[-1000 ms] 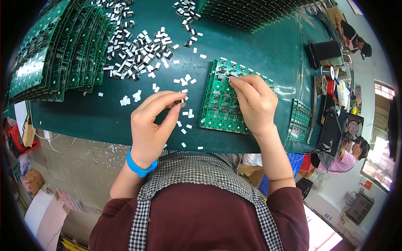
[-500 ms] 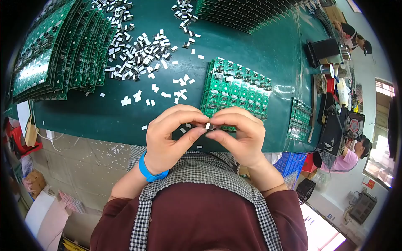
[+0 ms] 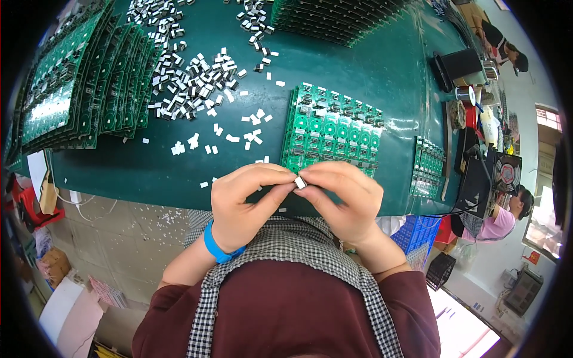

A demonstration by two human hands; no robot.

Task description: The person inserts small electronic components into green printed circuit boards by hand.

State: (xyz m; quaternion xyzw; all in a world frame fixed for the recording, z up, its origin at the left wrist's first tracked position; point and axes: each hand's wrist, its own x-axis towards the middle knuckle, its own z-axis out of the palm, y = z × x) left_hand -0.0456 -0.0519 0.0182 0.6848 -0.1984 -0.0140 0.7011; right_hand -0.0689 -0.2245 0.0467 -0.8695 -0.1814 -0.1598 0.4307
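Note:
Close to the table's front edge, my left hand (image 3: 246,197) and my right hand (image 3: 345,200) meet fingertip to fingertip. Between them they pinch a small block-shaped electronic component (image 3: 300,182) with a white face. Thumbs and forefingers of both hands are closed on it; the other fingers curl behind. Just beyond my fingertips lies a green circuit board panel (image 3: 334,128) with rows of round outlines, its near part covered by my hands. To its left spreads a heap of similar white-and-black components (image 3: 197,83). Flat white pieces (image 3: 253,132) are scattered between heap and panel.
Stacked green circuit boards (image 3: 71,83) lean at the left, and more boards (image 3: 340,24) stand at the far side. A smaller board (image 3: 427,167) lies near the right edge, by a solder spool (image 3: 465,94) and a fan (image 3: 507,173). Two people sit at the right.
The component between my fingertips has turned, showing more of its white face. Both hands have shifted slightly nearer to me and stay closed on it.

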